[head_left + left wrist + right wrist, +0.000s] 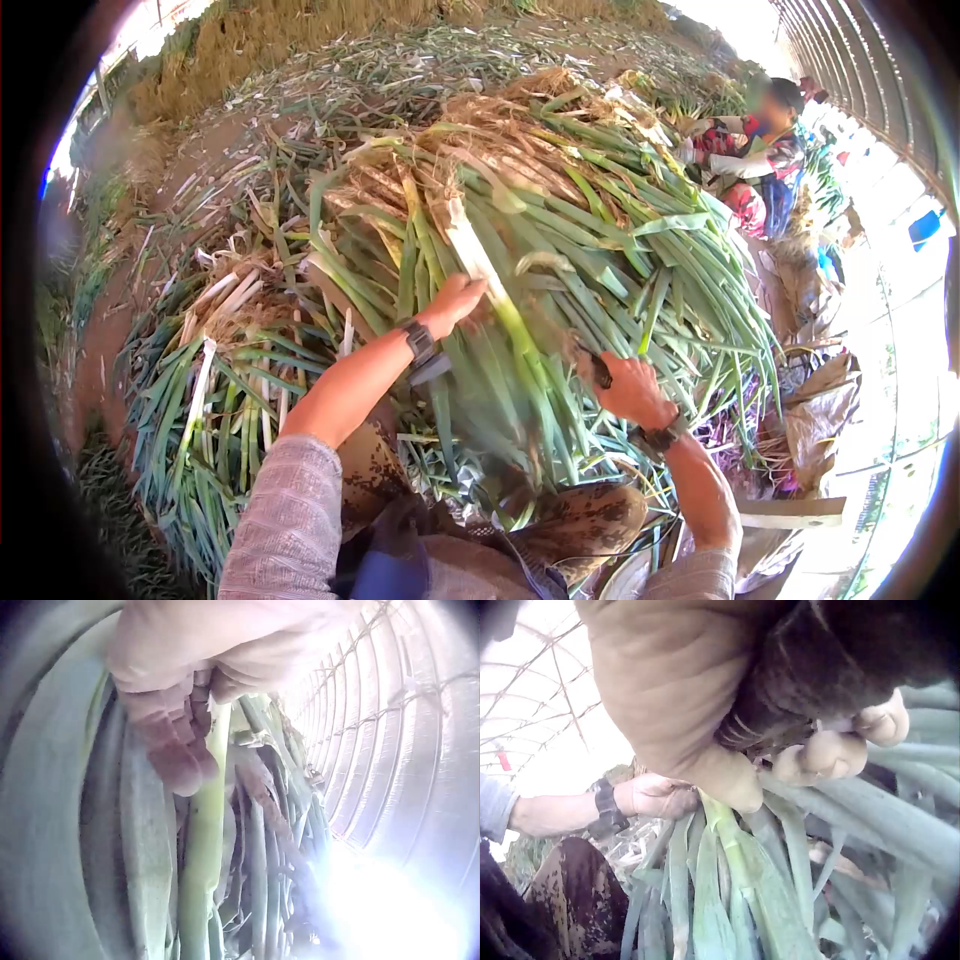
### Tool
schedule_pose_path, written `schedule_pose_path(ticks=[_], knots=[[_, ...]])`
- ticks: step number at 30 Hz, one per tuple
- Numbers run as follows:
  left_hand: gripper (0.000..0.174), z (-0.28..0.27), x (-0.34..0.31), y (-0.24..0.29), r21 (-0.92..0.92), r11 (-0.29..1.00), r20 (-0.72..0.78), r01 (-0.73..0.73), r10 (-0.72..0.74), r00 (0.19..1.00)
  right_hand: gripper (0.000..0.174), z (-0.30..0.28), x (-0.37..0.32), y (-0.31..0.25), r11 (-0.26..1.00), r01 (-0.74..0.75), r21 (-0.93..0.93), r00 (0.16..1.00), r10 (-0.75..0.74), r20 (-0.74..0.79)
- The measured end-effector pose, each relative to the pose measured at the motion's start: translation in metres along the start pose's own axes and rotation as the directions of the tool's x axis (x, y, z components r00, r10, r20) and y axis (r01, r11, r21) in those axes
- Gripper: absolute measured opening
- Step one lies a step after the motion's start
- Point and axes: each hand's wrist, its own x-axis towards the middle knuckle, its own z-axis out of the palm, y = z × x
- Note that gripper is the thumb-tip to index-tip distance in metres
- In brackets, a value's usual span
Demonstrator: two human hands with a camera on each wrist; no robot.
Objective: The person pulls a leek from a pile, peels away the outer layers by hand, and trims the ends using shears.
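My left hand (455, 303) grips a leek (468, 243) by its stem, with the root end pointing away and the green leaves toward my lap. In the left wrist view curled fingers (180, 761) lie along that pale green stem. My right hand (634, 390) holds a tool by its dark, banded handle (795, 682), to the right of the leek's leaves. The tool's working end is blurred in the head view, and I cannot tell its kind. Beneath both hands spreads a large heap of leeks (620, 250), roots on the far side.
A smaller leek bundle (225, 400) lies at left. Another person (755, 160) sits at the far right beside the heap. Leaf scraps (300, 90) litter the ground behind. Brown sacking (822, 420) and a wooden board (795, 512) are at right, near the translucent greenhouse wall (905, 370).
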Motion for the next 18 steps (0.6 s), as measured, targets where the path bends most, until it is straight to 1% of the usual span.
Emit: schedule_pose_path(ticks=[1, 2, 3, 5, 6, 7, 9, 10, 11, 13, 14, 15, 17, 18], knots=[[0.036, 0.005, -0.008, 0.013, 0.173, 0.985, -0.088, -0.002, 0.018, 0.996, 0.026, 0.004, -0.002, -0.001, 0.999, -0.049, 0.017, 0.999, 0.049, 0.004], [0.033, -0.006, 0.010, -0.002, 0.689, 0.697, -0.133, -0.200, 0.393, 0.910, 0.027, 0.005, -0.005, -0.002, 0.999, -0.036, 0.035, 0.998, 0.034, 0.043], [0.033, -0.008, 0.001, 0.004, 0.694, 0.692, -0.133, -0.200, 0.397, 0.908, 0.027, 0.007, -0.009, -0.004, 0.999, -0.033, 0.039, 0.999, 0.032, 0.037], [0.030, -0.008, -0.017, 0.014, 0.843, 0.520, -0.233, -0.135, 0.580, 0.781, 0.028, 0.012, -0.023, -0.006, 0.994, 0.097, 0.039, 0.994, -0.099, 0.036], [0.030, -0.005, -0.019, 0.018, 0.847, 0.513, -0.224, -0.140, 0.583, 0.781, 0.027, 0.015, -0.028, -0.006, 0.995, 0.087, 0.038, 0.996, -0.086, -0.013], [0.031, 0.000, -0.021, 0.020, 0.822, 0.534, -0.196, -0.200, 0.594, 0.780, 0.027, 0.019, -0.030, -0.001, 0.996, 0.080, 0.041, 0.997, -0.079, -0.017], [0.034, 0.006, -0.025, 0.025, 0.758, 0.573, -0.148, -0.311, 0.615, 0.775, 0.025, 0.023, -0.033, 0.009, 0.997, -0.031, 0.065, 0.999, 0.032, -0.015], [0.037, 0.005, -0.009, 0.019, 0.709, 0.660, -0.220, -0.249, 0.542, 0.811, 0.025, 0.018, -0.036, 0.007, 0.996, -0.033, 0.081, 0.999, 0.030, 0.042], [0.037, 0.003, 0.005, 0.012, 0.716, 0.650, -0.218, -0.254, 0.554, 0.804, 0.025, 0.015, -0.038, 0.003, 0.996, -0.028, 0.084, 0.999, 0.026, 0.027], [0.035, 0.007, 0.018, 0.007, 0.648, 0.744, -0.443, -0.162, 0.542, 0.714, 0.025, 0.015, -0.045, -0.003, 0.994, -0.014, 0.109, 1.000, 0.015, -0.007], [0.032, 0.006, 0.027, 0.002, 0.531, 0.784, -0.435, -0.322, 0.578, 0.690, 0.025, 0.017, -0.045, -0.004, 0.991, -0.023, 0.133, 0.999, 0.028, -0.038], [0.032, 0.005, 0.041, -0.007, 0.533, 0.781, -0.431, -0.326, 0.582, 0.689, 0.025, 0.015, -0.044, -0.006, 0.991, -0.025, 0.134, 0.999, 0.031, -0.044], [0.026, 0.003, 0.064, -0.016, 0.331, 0.845, -0.542, -0.419, 0.534, 0.649, 0.025, 0.009, -0.041, -0.011, 0.981, -0.008, 0.194, 0.996, 0.025, -0.085], [0.018, 0.004, 0.056, -0.004, 0.243, 0.941, -0.521, -0.233, 0.330, 0.787, 0.025, 0.009, -0.037, -0.012, 0.985, 0.009, 0.170, 0.993, 0.012, -0.120]])
